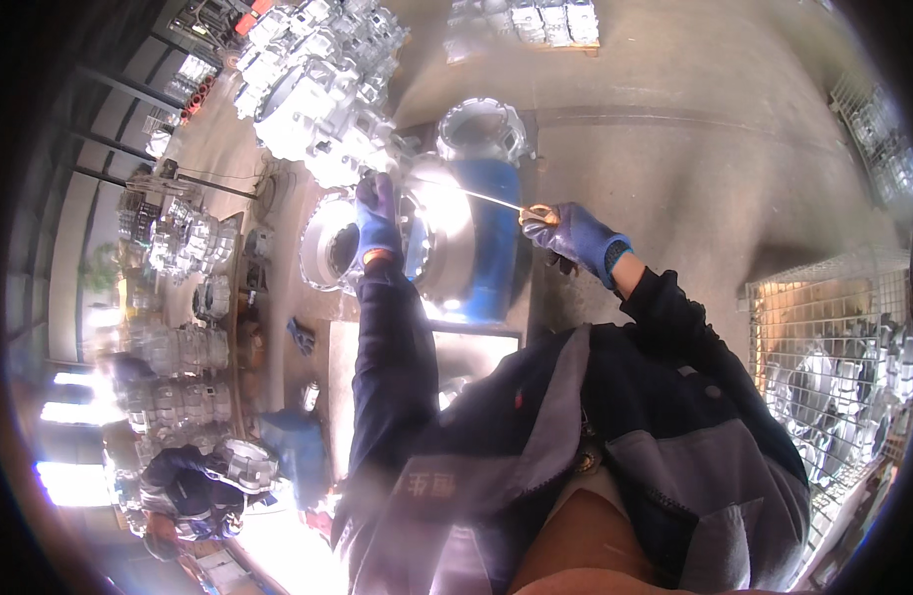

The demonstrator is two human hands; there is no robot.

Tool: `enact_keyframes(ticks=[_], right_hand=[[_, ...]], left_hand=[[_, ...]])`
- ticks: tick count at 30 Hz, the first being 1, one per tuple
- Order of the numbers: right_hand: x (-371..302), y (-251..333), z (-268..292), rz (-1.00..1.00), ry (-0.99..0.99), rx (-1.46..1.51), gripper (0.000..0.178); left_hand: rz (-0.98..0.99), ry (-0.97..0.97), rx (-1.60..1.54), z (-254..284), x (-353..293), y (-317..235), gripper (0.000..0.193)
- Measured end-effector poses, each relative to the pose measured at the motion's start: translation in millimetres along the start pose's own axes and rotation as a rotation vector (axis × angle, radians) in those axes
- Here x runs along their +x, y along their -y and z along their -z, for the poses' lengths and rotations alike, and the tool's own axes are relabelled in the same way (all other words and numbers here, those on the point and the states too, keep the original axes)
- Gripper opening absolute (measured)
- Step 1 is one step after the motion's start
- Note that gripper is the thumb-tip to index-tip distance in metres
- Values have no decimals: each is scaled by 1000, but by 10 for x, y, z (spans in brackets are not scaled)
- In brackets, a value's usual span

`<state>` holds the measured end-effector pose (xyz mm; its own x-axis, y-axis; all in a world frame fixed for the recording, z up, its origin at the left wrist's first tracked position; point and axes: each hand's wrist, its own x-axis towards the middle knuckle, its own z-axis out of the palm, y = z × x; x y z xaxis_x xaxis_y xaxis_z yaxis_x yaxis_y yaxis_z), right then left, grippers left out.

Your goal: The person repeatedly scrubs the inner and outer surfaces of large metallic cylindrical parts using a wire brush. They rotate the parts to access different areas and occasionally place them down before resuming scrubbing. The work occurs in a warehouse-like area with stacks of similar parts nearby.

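Blue gloves [597, 245] cover both hands [376, 206], beneath a dark jacket [491, 421] with long sleeves [392, 332], grey panels [665, 466] and a small red chest mark [519, 399].

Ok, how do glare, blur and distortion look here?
Head view: glare whitens the stacked castings beyond the left hand, hiding detail; head view: fisheye bends the wire cage at right, near the dark rim; head view: haze softens the lower left, while the right hand reads fairly clearly.
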<state>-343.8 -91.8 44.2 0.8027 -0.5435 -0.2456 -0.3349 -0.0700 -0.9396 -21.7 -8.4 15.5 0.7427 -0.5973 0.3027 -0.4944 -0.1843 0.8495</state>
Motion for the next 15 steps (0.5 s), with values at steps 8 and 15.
enact_keyframes(ticks=[8, 15], right_hand=[[331, -184, 70, -2, -15, 4, 37], [562, -412, 93, -11, -144, -151, 37]], left_hand=[[157, 6, 105, -124, 130, 68, 40], [204, 177, -216, -37, 187, 154, 32]])
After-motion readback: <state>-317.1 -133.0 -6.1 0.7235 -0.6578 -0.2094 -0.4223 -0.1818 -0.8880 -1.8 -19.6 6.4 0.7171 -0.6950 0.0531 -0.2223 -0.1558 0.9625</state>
